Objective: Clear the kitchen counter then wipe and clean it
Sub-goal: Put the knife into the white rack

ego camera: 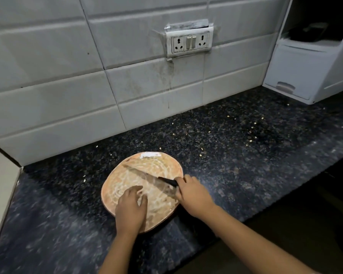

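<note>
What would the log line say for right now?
left hand: rests on cutting board | right hand: grips knife handle | counter: crumbs scattered, not yet wiped

Head-worn camera looks forward and down, close over the counter [236, 155].

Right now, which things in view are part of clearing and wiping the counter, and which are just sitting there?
In the job: granite counter, scattered crumbs, round wooden board, knife, right hand gripping the knife handle, left hand resting on the board.
Just there: socket-and-switch plate, white appliance, tiled wall.
</note>
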